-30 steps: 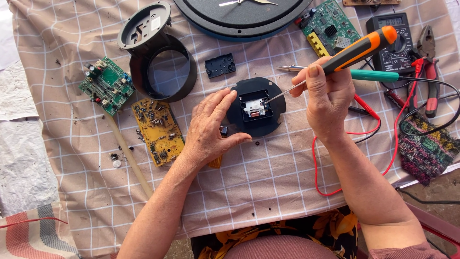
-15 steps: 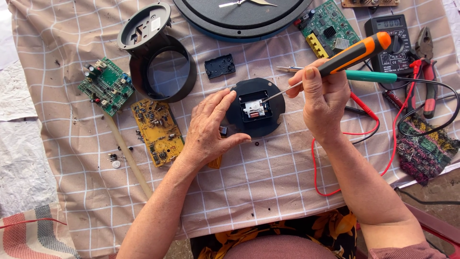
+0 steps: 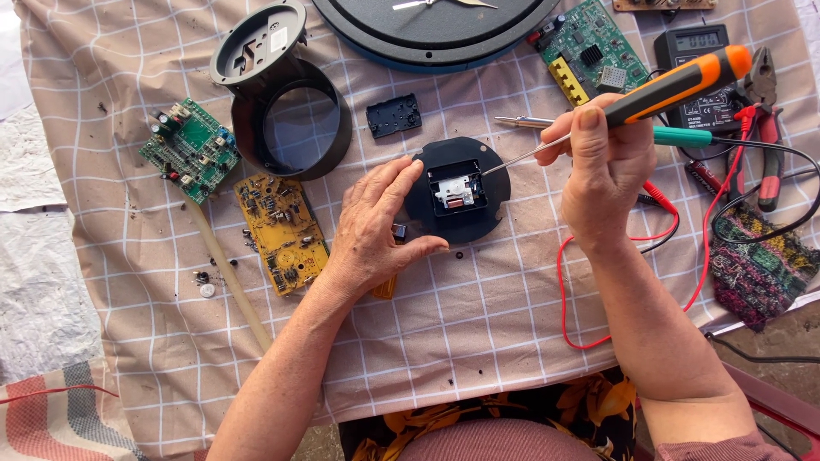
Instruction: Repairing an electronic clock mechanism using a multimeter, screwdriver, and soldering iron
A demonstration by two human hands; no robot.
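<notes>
Since the earlier frame almost nothing has moved. The left hand (image 3: 371, 235) presses flat on the round black plastic clock module (image 3: 457, 189) at table centre. From 2 o'clock, the right hand (image 3: 602, 166) pinches the orange-handled screwdriver (image 3: 675, 85), probing it; the next move needs a steady tip.

The big black clock face (image 3: 431, 30) at twelve o'clock is cut off by the top edge. The left hand (image 3: 376, 230) hides part of the round black disc (image 3: 457, 201); the specks (image 3: 205, 283) at nine o'clock are too small to identify
</notes>
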